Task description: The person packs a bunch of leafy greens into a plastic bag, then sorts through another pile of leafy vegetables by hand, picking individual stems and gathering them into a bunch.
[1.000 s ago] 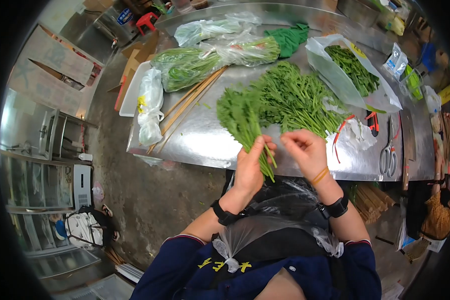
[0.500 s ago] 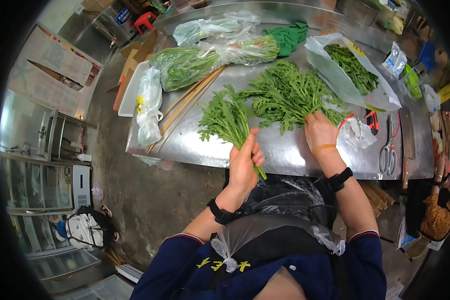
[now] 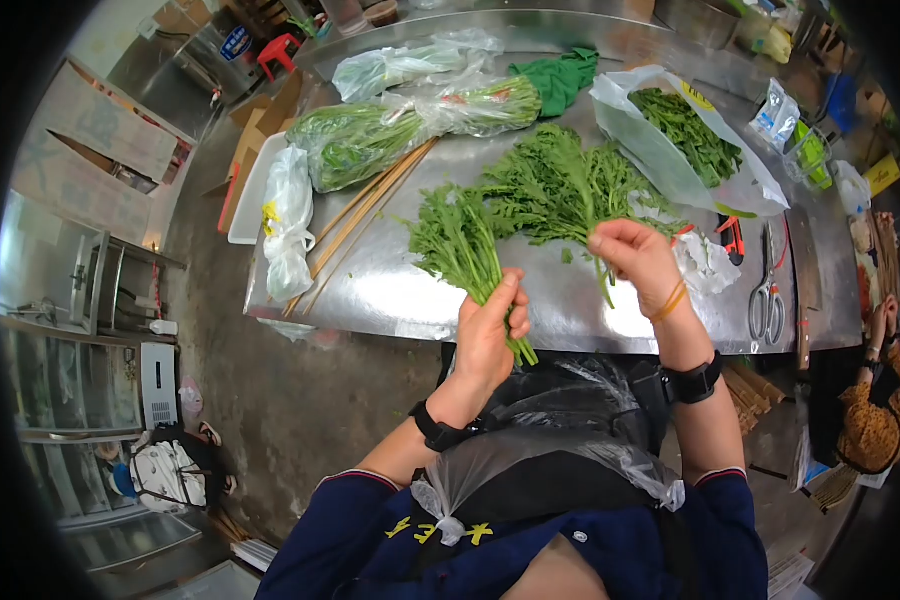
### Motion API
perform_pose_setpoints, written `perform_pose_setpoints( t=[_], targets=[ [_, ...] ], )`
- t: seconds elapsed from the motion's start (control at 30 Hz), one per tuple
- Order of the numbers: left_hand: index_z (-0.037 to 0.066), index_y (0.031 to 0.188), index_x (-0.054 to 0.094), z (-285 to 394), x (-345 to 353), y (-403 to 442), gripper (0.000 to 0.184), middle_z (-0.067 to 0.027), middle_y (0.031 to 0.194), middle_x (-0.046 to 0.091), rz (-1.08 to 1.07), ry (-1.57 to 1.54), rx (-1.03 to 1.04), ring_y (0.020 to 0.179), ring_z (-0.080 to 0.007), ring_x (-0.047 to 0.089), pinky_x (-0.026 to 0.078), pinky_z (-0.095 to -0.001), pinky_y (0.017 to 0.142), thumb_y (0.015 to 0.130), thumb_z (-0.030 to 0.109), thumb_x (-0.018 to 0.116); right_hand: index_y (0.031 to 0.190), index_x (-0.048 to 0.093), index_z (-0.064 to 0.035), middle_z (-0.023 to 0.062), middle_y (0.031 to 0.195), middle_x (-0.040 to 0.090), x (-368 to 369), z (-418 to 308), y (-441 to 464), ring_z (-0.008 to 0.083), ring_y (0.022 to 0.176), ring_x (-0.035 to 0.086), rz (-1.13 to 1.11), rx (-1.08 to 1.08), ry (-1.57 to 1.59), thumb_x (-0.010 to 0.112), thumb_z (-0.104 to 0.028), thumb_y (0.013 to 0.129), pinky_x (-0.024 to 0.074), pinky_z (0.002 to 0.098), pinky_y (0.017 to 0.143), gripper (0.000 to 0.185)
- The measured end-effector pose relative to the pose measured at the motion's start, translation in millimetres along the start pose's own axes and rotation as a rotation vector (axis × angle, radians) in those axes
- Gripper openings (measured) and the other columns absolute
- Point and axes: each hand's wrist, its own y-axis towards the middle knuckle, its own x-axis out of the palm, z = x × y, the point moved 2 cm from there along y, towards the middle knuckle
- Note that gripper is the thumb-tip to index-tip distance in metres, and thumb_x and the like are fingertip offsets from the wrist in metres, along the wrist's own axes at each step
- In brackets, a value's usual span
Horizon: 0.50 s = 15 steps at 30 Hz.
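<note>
My left hand [image 3: 490,325] is wrapped round the stems of a bunch of chrysanthemum greens [image 3: 458,235]; the leaves fan up and left, and the cut ends poke out below my fist near the table's front edge. In my right hand [image 3: 638,258], thumb and fingertips pinch a leafy sprig of the same greens [image 3: 562,155], whose stem hangs down past the fingers. Behind this sprig lies the loose heap of greens [image 3: 518,205] on the steel table [image 3: 390,285]. A rubber band [image 3: 670,302] circles my right wrist.
A plastic bag of greens [image 3: 678,130] lies open at the back right. Scissors [image 3: 767,305], a red-and-black tool [image 3: 732,238] and crumpled white paper [image 3: 705,265] are on the right. Wrapped vegetables [image 3: 370,140] and thin wooden sticks [image 3: 370,212] lie left. Another person [image 3: 875,410] is at far right.
My right hand has come away from the heap toward me and slightly right, lifting a sprig in its fingertips. My left hand keeps its grip on the bunch. The view has shifted slightly.
</note>
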Motion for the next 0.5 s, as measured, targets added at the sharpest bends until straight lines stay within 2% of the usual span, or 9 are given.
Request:
perform_pose_setpoints(
  t=[0.1, 0.2, 0.27, 0.33, 0.5],
  targets=[
    [0.002, 0.101, 0.049, -0.9, 8.1, -0.7, 0.021, -0.0050, 0.079, 0.053, -0.049, 0.051, 0.017, 0.053, -0.0063, 0.039, 0.029, -0.0209, 0.044, 0.086, 0.016, 0.055, 0.087, 0.061, -0.0035, -0.0007, 0.075, 0.060, 24.6, 4.2, -10.0, 0.0035, 0.064, 0.053, -0.077, -0.033, 0.018, 0.067, -0.011, 0.074, 0.0387, 0.0164, 0.055, 0.017],
    [0.004, 0.101, 0.049, -1.8, 14.0, -3.4, 0.022, -0.0049, 0.078, 0.052, -0.117, 0.073, -0.010, 0.053, -0.0076, 0.038, 0.028, -0.0205, 0.043, 0.086, 0.018, 0.055, 0.094, 0.057, -0.0022, -0.0001, 0.076, 0.059, 43.0, 14.6, -17.5, 0.0042, 0.063, 0.053, -0.144, -0.022, 0.123, 0.066, -0.007, 0.074, 0.0423, 0.0177, 0.055, 0.022],
    [0.005, 0.100, 0.049, -3.0, 7.9, -1.8, 0.020, -0.0038, 0.077, 0.052, -0.128, 0.084, -0.013, 0.051, -0.0069, 0.039, 0.028, -0.0196, 0.042, 0.085, 0.017, 0.056, 0.100, 0.052, 0.0001, 0.0010, 0.076, 0.056, 50.4, 18.3, -19.6, 0.0059, 0.063, 0.056, -0.212, -0.051, 0.112, 0.064, -0.004, 0.076, 0.0461, 0.0199, 0.055, 0.027],
    [0.005, 0.098, 0.050, -2.3, 6.1, -2.3, 0.018, -0.0017, 0.075, 0.052, -0.140, 0.136, 0.012, 0.051, -0.0057, 0.039, 0.028, -0.0188, 0.042, 0.085, 0.016, 0.056, 0.102, 0.050, 0.0012, 0.0019, 0.075, 0.055, 54.5, 15.8, -23.1, 0.0077, 0.064, 0.057, -0.179, -0.093, -0.001, 0.062, -0.003, 0.077, 0.0476, 0.0216, 0.055, 0.027],
    [0.005, 0.097, 0.051, -2.1, 3.9, -1.2, 0.016, -0.0008, 0.075, 0.051, -0.101, 0.092, -0.006, 0.050, -0.0047, 0.039, 0.028, -0.0184, 0.042, 0.085, 0.016, 0.056, 0.099, 0.051, 0.0026, 0.0046, 0.079, 0.059, 58.2, 9.7, -25.6, 0.0095, 0.065, 0.059, -0.204, 0.061, 0.154, 0.060, -0.006, 0.079, 0.0481, 0.0221, 0.056, 0.023]
  ],
)
